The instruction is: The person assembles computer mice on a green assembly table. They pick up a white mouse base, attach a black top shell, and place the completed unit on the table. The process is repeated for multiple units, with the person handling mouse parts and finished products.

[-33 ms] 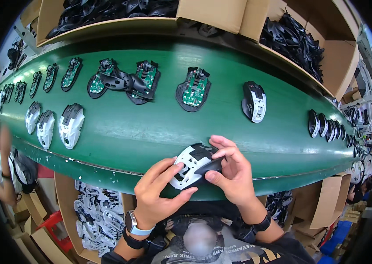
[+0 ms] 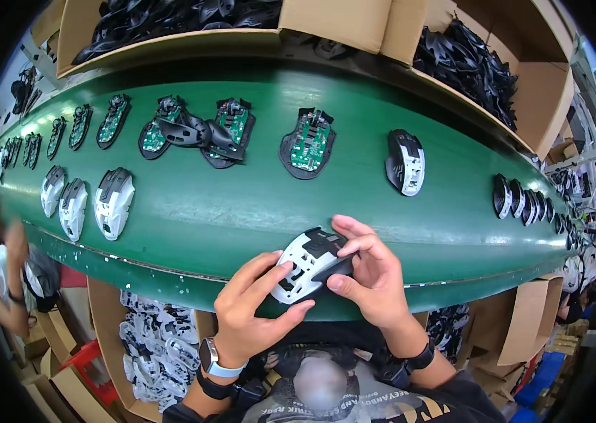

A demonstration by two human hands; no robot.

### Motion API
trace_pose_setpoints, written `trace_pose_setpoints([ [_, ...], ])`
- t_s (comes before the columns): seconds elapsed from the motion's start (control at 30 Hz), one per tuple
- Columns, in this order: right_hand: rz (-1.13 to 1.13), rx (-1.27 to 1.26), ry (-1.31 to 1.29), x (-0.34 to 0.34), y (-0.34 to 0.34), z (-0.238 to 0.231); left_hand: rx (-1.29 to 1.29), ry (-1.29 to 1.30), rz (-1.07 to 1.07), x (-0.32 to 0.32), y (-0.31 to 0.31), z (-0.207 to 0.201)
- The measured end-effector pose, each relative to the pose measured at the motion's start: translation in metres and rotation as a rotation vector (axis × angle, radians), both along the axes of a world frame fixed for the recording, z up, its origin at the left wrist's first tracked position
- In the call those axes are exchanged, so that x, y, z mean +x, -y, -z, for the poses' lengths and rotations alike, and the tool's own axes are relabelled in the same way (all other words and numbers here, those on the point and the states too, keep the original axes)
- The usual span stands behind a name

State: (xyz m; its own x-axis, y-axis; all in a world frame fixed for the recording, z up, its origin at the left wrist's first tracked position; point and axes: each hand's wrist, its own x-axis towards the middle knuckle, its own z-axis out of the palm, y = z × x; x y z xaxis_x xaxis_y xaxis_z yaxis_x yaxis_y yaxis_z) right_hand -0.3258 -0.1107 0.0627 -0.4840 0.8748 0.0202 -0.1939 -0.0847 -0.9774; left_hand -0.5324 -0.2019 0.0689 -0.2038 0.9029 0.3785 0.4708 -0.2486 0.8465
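Between my hands, over the near edge of the green belt, is a white and black computer mouse shell (image 2: pixel 299 271), tilted with its black button end pointing away. My left hand (image 2: pixel 247 299) grips its white left side, fingers on top and thumb at the near end. A black side piece (image 2: pixel 340 268) lies along the shell's right flank. My right hand (image 2: pixel 377 276) pinches around that side, thumb low and fingertips at the black front; the exact contact under the fingers is partly hidden.
Mouse bases with green circuit boards (image 2: pixel 310 141) line the green belt (image 2: pixel 241 204). White shells (image 2: pixel 113 204) lie left, a mouse (image 2: pixel 406 163) right. Boxes of black parts (image 2: pixel 467 74) stand behind; a box of white shells (image 2: pixel 160 345) is below. Another person's arm (image 2: pixel 14 268) shows left.
The black side piece now sits closer against the shell's right flank. My hands have barely shifted. At the far left, the other person's arm has moved.
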Motion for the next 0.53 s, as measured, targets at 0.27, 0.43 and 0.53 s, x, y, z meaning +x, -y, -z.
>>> trace_pose_setpoints([
  [0.27,-0.342,-0.099,-0.265,-0.009,-0.001,-0.039,0.248,0.387,0.161,-0.003,0.019,-0.003],
  [0.43,-0.123,0.233,-0.269,-0.022,0.028,-0.068,-0.032,1.06,-0.04,0.024,0.036,-0.043],
  [0.53,-0.049,0.447,-0.154,-0.022,0.038,-0.071,-0.109,1.202,-0.001,0.024,0.062,-0.009],
])
